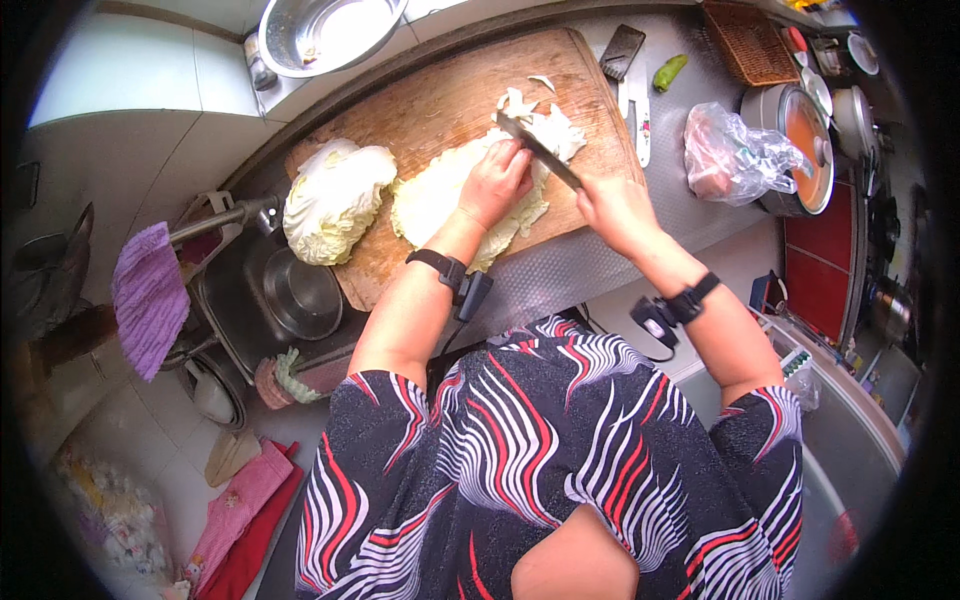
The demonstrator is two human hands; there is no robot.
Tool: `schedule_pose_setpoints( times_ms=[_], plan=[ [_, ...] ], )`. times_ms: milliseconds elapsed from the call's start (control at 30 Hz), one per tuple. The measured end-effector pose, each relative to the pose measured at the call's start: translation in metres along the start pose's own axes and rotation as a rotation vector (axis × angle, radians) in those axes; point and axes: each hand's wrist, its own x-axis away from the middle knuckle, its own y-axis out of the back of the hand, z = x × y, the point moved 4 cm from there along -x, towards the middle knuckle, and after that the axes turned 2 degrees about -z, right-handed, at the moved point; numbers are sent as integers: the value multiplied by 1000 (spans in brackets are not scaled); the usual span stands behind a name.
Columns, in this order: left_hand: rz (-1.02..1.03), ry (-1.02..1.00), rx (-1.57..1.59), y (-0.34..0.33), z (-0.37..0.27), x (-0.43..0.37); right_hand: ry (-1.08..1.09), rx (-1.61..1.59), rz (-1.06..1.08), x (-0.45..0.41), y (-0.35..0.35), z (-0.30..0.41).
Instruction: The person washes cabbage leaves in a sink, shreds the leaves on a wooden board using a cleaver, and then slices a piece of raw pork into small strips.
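Note:
On a wooden cutting board [420, 112] lies a flattened piece of napa cabbage [435, 195]. My left hand [495, 180] presses down on it, fingers bunched close beside the blade. My right hand [619, 214] grips a kitchen knife [551, 161], its dark blade slanting across the cabbage against my left fingertips. Cut cabbage strips [555, 127] are heaped on the far side of the blade, with a few loose pieces beyond them. A second large piece of napa cabbage [337, 202] rests on the board's left part. The knife's handle is mostly hidden in my right hand.
A steel basin [334, 37] stands behind the board. At left are a sink with a pot [304, 292] and a purple cloth [154, 300] on the tap. Rightward lie a green pepper [670, 73], a white-handled knife [642, 127], a plastic bag [739, 157] and a lidded pot [810, 157].

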Motion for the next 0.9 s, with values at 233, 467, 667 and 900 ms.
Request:
schedule_pose_setpoints(
  times_ms=[233, 467, 667, 900],
  plan=[
    [-72, -9, 1, -2, -3, -2, -9, -104, -215, -22, -36, -1],
    [-53, 32, 17, 4, 0, 1, 11, -72, 24, 5, 10, 7],
    [-65, 24, -5, 7, -4, -9, -15, -60, -133, -20, -42, 0],
    [12, 34, 19, 14, -3, 5, -12, -192, -164, 11, 0, 2]
  ],
)
